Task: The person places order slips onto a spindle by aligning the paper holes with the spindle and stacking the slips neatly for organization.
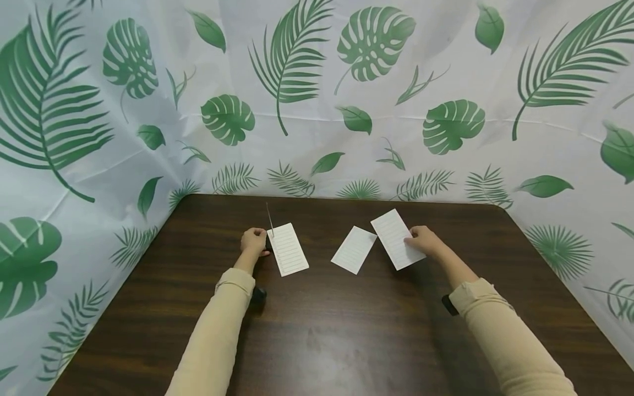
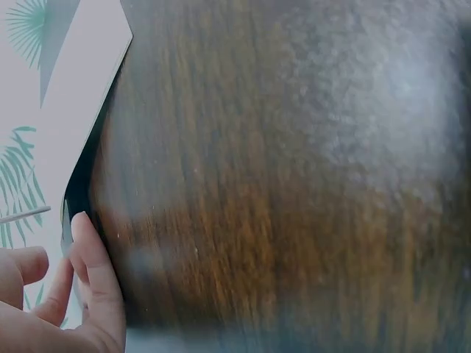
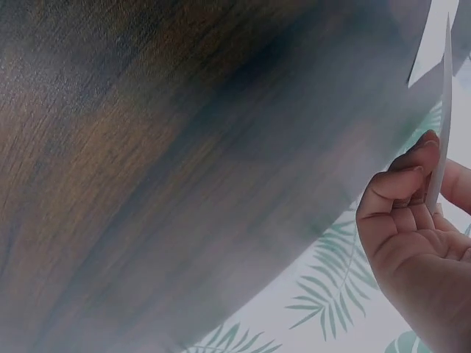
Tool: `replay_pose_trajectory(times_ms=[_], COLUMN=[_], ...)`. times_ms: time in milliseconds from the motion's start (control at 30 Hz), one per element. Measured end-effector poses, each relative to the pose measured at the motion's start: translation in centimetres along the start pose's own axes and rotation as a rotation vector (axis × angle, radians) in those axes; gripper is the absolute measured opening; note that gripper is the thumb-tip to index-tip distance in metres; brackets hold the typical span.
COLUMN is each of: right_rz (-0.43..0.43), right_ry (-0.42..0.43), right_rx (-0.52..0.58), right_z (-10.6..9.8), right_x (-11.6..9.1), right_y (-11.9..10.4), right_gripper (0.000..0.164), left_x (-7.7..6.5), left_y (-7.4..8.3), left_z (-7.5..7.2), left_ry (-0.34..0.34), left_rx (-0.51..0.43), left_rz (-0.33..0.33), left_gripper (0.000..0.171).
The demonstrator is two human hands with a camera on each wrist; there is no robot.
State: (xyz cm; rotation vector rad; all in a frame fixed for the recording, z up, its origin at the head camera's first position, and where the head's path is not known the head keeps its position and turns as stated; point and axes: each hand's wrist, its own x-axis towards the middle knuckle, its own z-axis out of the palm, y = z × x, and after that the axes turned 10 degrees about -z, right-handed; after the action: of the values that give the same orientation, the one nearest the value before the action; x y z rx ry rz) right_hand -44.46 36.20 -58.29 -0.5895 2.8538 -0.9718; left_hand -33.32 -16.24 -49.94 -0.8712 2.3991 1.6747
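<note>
In the head view, my left hand (image 1: 253, 242) holds a small black base (image 1: 268, 242) beside a lined white card (image 1: 289, 250). A thin spike (image 1: 269, 219) stands up at that card's upper left corner. The left wrist view shows fingers against the base (image 2: 79, 193) under the card (image 2: 85, 81), with the thin spike (image 2: 26, 215) above; the hand covers part of the base. My right hand (image 1: 425, 241) pinches the right edge of another lined card (image 1: 393, 237). That card (image 3: 444, 110) appears nearly edge-on between thumb and fingers in the right wrist view.
Between the hands, a third lined white card (image 1: 354, 250) lies on the dark wooden table (image 1: 317, 319). A white cloth with green leaves (image 1: 317, 137) hangs behind the table. Black wrist devices show under the left forearm (image 1: 213, 330) and by the right sleeve (image 1: 500, 324).
</note>
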Motion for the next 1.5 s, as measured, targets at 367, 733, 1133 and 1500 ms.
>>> replay_pose_trajectory(times_ms=[367,733,1133,1500], right_rz=[-0.04,0.041,0.139,0.12], right_ry=[-0.045,-0.035,-0.06,-0.072], right_rx=[0.218,0.282,0.393,0.486], right_z=[-0.3,-3.2,-2.5,-1.1], right_x=[-3.2,-7.8,-8.3,-8.2], right_y=[-9.3,-23.7,-26.4,-28.5], right_gripper=[0.026,0.023,0.031,0.032], left_x=[-5.4,-7.1,-9.7,-11.8], left_y=[1.7,1.7,2.9,4.4], left_z=[-1.4,0.2,1.9,4.0], left_ry=[0.021,0.001,-0.166,-0.355], left_rx=[-0.056,-0.137,-0.149,-0.126], left_rz=[0.016,0.105,0.154,0.202], left_gripper=[0.027,0.022,0.026,0.03])
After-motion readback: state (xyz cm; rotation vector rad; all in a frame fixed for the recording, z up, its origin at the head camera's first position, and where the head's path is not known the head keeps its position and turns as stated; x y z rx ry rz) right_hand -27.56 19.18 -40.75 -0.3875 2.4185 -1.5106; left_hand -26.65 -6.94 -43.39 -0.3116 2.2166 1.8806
